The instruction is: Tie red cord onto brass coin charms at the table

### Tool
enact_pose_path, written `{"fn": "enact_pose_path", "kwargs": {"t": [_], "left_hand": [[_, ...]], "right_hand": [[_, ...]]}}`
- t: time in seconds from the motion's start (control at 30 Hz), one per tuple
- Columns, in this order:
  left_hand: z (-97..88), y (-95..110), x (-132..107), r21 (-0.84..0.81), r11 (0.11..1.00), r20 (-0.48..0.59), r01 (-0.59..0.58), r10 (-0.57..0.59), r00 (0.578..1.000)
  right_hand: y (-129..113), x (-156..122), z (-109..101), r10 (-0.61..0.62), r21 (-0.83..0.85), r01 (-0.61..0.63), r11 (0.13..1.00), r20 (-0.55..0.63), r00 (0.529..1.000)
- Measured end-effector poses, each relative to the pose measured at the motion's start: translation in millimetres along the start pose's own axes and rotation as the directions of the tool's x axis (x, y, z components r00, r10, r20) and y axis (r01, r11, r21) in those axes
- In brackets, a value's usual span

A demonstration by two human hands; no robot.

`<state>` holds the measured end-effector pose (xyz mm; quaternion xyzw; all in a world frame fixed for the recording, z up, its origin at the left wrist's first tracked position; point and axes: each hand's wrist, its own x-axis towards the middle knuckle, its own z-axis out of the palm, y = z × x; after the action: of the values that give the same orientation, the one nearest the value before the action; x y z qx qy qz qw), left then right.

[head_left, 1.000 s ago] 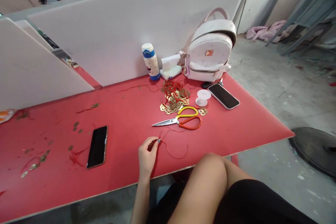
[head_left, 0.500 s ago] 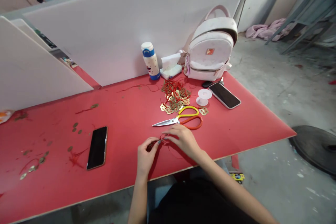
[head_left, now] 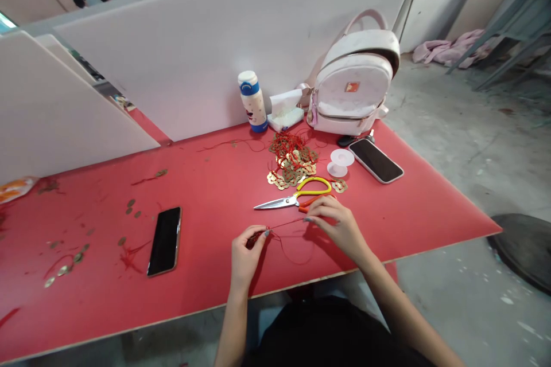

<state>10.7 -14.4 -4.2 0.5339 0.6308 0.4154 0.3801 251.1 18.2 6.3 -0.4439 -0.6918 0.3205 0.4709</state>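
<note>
And here the left hand [head_left: 246, 252] sits low over the red-topped bench [head_left: 206, 275], its grip pinched narrow on a small, dark reddish bundle [head_left: 255, 238], the details mostly hidden by the fingers. Out to its right goes the right hand [head_left: 340, 228], thumb and fingertips closed on a thin red thread [head_left: 286, 223], which runs nearly straight across the gap between the two hands! A looser curve of thread droops on the near side, just above the bench or on it; I can't tell which.

Right behind, the steel scissors with one yellow and one orange handle [head_left: 278, 203] lie pointing left, the right hand covering part of the orange loop. Past them, a heap of brass-coloured discs tangled with red cord [head_left: 293, 165], and just beside it, a white plastic spool [head_left: 341, 158], standing on its flange.
</note>
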Motion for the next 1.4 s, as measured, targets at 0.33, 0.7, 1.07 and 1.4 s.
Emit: {"fn": "enact_pose_path", "kwargs": {"t": [0.33,0.7,1.07,1.4], "left_hand": [[3.7,-1,1,-0.006,1.000,-0.001,0.028,-0.028,1.000],[17.0,-5,-2,0.069,0.997,-0.138,-0.026,0.035,0.990],[19.5,-7,-5,0.092,0.993,-0.128,-0.076,0.088,0.988],[21.0,-8,-4,0.071,0.994,-0.134,-0.085,0.094,0.987]], "right_hand": [[-5,-11,15,0.147,0.676,-0.156,0.720,0.072,0.987],[-17,-10,40,0.410,0.452,-0.516,0.728,0.316,0.856],[-11,-13,57,0.313,0.015,-0.315,0.949,0.074,0.947],[-20,-12,56,0.261,-0.011,-0.262,0.965,0.113,0.959]]}}
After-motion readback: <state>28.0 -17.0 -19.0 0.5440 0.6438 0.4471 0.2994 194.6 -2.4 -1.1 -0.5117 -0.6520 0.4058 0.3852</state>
